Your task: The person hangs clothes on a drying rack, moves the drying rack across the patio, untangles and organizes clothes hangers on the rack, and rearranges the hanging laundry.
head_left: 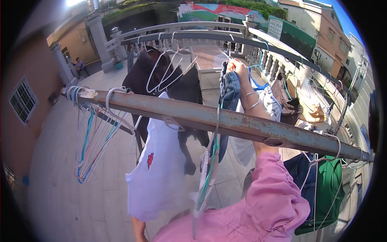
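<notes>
Beyond the rusty near rail, my right hand point(238, 67) reaches up to the far rail. Its fingers are closed on the waistband of a pair of blue jeans point(230, 86) hanging there. A silver bangle circles that wrist. Low on the left, my left forearm point(138, 228) goes up behind a white sleeveless top point(155, 169) with a small red print. The top hides my left hand and its fingers. A green and white hanger point(210, 165) hangs from the near rail in front of my chest.
The near rail point(193, 117) crosses between me and the far rail point(201, 36). Several bare hangers point(90, 145) bunch at its left end; a green garment point(328, 189) hangs right. Dark clothes point(139, 74) and light ones hang farther off. A person point(80, 65) is far left.
</notes>
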Tool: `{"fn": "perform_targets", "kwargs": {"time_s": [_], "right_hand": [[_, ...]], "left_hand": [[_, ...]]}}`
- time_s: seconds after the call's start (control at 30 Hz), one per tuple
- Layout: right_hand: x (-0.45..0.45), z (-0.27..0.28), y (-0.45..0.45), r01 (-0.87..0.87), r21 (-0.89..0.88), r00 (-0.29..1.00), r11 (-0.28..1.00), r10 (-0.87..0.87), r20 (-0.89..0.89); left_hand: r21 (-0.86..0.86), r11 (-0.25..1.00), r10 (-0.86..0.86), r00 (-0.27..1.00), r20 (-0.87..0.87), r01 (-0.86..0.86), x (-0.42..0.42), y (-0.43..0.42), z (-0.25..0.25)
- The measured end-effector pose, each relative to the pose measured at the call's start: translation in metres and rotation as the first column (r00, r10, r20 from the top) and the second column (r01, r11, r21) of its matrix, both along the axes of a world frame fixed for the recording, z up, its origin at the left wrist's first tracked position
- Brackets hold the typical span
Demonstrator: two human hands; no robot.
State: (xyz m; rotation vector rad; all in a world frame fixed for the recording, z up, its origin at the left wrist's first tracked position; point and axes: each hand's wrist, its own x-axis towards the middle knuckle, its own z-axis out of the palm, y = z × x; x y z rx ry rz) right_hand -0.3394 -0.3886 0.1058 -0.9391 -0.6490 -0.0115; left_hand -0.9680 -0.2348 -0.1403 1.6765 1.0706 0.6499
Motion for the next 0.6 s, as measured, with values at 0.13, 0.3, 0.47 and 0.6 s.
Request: {"fn": "perform_targets", "kwargs": {"time_s": [0.13,0.3,0.47,0.6], "right_hand": [[-0.008,-0.005,-0.003,0.12,-0.078,0.987,0.99,-0.127,-0.099],[-0.025,-0.001,0.0,0.891,-0.373,0.453,0.258,-0.452,0.768],[-0.062,0.029,0.056,0.87,-0.221,0.282,0.441,-0.076,0.956],[-0.05,0.031,0.131,0.676,-0.557,0.441,0.482,0.341,0.83]], "left_hand": [[0.078,0.997,-0.001,1.0,-0.004,0.002,-0.002,0.006,-0.02],[-0.08,0.996,0.026,0.994,-0.105,-0.035,-0.024,0.014,-0.062],[-0.063,0.997,0.045,0.992,-0.119,-0.053,-0.022,-0.003,-0.044],[0.089,0.996,0.012,0.997,-0.078,-0.005,-0.02,-0.009,-0.036]]}}
